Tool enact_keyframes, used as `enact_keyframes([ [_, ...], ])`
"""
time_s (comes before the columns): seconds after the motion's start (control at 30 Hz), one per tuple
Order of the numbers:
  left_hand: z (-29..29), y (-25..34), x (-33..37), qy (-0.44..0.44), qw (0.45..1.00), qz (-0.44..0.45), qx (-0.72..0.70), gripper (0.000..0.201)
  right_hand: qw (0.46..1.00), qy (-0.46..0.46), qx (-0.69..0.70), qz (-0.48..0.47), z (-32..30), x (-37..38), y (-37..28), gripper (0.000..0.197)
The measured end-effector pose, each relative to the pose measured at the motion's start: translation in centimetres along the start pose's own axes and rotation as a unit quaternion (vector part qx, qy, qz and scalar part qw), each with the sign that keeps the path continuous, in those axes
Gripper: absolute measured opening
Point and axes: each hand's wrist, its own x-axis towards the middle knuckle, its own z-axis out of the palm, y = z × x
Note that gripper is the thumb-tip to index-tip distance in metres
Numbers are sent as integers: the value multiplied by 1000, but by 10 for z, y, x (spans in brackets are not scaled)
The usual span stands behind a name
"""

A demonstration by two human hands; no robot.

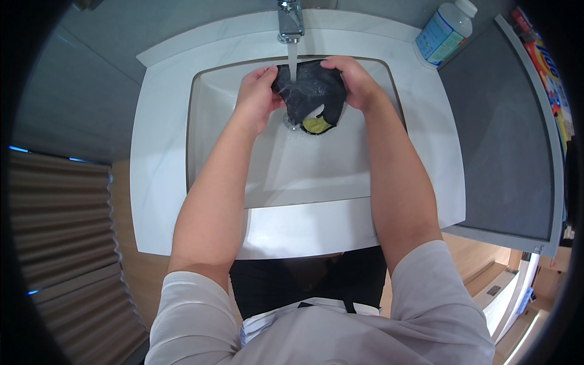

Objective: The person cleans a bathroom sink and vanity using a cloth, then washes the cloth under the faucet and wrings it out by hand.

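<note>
A wet dark grey piece of fabric point(313, 91), with a yellow-green patch and a whitish spot at its lower part, is stretched between my two hands over the sink point(280, 182). My left hand point(258, 94) pinches its left edge. At the upper right corner, my right hand point(353, 79) grips it with the thumb on top. Water from the chrome faucet point(291, 24) runs straight down onto the cloth. Whether it is a garment or a cloth cannot be made out. Behind its lower edge, the drain point(292, 123) is partly covered.
A white bottle with a blue label point(444, 33) stands on the counter's back right corner. The white counter point(164, 152) surrounds the basin. To the right is a grey cabinet panel point(505, 134) with colourful packages point(544, 73) beyond it. A pleated brown curtain point(64, 237) hangs at the left.
</note>
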Motion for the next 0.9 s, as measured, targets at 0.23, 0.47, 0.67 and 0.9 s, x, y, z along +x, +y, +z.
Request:
enact_keyframes([
  [0.23,3,-4,-1,-68,997,-27,21,35,988,75,-7,-134,-8,17,4,20],
  [0.47,-7,-7,7,-109,987,-62,-103,29,994,45,92,-43,-6,8,-2,21],
  [0.67,3,7,-11,-63,972,-31,-225,26,1000,-10,-6,12,6,-2,0,25],
  [0.9,-17,-3,12,-60,950,12,-305,25,965,-180,-184,58,4,8,12,32],
])
